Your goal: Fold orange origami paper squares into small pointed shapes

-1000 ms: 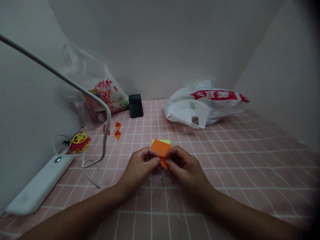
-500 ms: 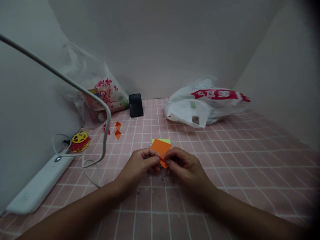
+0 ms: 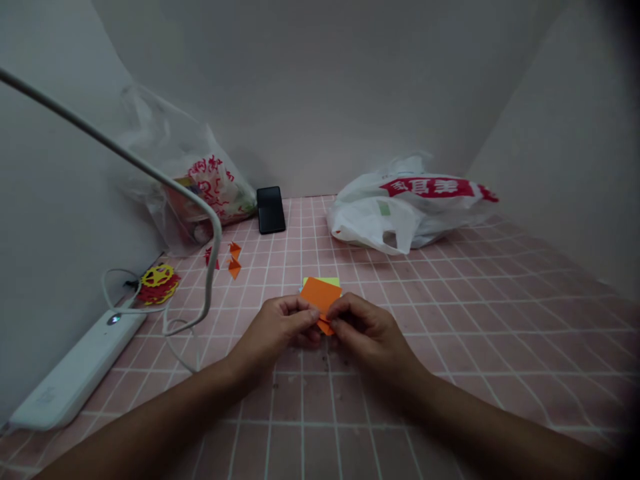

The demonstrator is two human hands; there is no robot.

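Between my hands is a square of orange paper (image 3: 321, 293), with its near part folded and the crease lying under my fingers. My left hand (image 3: 287, 323) pinches its left side between thumb and fingers. On the other side, my right hand (image 3: 363, 327) is closed on the near right edge by thumb and forefinger. Behind the orange sheet a yellow-green paper (image 3: 333, 282) shows, partly covered. My fingertips hide much of the folded part.
Two small orange folded-paper pieces (image 3: 235, 268) and a red one (image 3: 212, 258) sit left of centre. A phone (image 3: 271, 210), a clear bag (image 3: 215, 187) and a white bag (image 3: 380, 220) stand behind. A cable (image 3: 213, 220) arches over a white power bank (image 3: 75, 373), near yellow and red cut-outs (image 3: 159, 280).
Both hands stay on the orange paper almost in place. The fold near my fingertips has shifted very slightly, and the whole view has moved a little.
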